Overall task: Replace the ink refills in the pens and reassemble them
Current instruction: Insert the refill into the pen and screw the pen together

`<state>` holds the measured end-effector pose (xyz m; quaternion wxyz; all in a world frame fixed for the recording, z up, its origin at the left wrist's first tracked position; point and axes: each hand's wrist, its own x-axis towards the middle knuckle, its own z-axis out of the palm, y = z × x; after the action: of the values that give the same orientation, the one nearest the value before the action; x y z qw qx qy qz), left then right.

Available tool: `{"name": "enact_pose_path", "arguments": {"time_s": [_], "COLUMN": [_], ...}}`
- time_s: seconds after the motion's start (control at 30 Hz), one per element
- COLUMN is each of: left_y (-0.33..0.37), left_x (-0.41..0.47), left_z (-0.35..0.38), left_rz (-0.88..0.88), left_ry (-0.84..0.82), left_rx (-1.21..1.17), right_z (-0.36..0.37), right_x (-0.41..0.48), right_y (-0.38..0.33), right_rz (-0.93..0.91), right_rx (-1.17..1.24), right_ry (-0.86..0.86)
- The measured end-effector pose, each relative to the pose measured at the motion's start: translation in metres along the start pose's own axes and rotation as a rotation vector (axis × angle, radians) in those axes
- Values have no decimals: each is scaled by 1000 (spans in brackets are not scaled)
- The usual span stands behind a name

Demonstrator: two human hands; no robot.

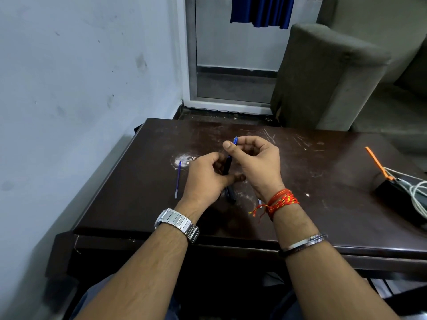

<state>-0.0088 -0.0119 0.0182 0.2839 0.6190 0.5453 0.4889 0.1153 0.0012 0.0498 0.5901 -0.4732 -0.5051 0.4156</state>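
Note:
Above the middle of the dark table (323, 204), my left hand (205, 179) grips a dark pen barrel (227, 166) that points up and away. My right hand (254, 160) pinches a blue refill (235, 141) whose lower end meets the top of the barrel. A second blue refill (178, 180) lies loose on the table left of my left hand. Another dark pen (230, 195) lies on the table under my hands, partly hidden. A short pale piece (259, 202) shows beside my right wrist.
A black box (392, 192) with white cables (416, 192) and an orange strip (376, 162) sits at the table's right edge. A wall runs along the left. A grey sofa arm (328, 77) and a glass door stand beyond the table.

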Motion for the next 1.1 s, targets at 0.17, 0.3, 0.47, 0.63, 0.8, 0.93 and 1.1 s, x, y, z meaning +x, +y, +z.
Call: {"name": "enact_pose_path", "arguments": {"time_s": [0.17,0.3,0.47,0.63,0.8,0.93,1.1], "left_y": [-3,-5,-4,-1,1,3,3], "left_x": [1,1,1,0,0,-2,-1], "left_z": [0,1,2,0,0,-1,-1], "left_rz": [8,13,23,16,11,17,8], "left_ry": [34,28,40,16,10,13,17], "left_rx": [1,-10,-4,7,-9,-8,24], "right_z": [3,2,5,4,10,8,10], "right_x": [-1,-1,-1,0,-1,-1,-1], "right_y": [0,1,1,5,6,7,7], "right_rz": [45,8,53,5,51,41,38], "right_rx": [52,2,39,-43,8,-21,-5], "right_ry": [-61,27,-14,-6,-34,14,-1]}}
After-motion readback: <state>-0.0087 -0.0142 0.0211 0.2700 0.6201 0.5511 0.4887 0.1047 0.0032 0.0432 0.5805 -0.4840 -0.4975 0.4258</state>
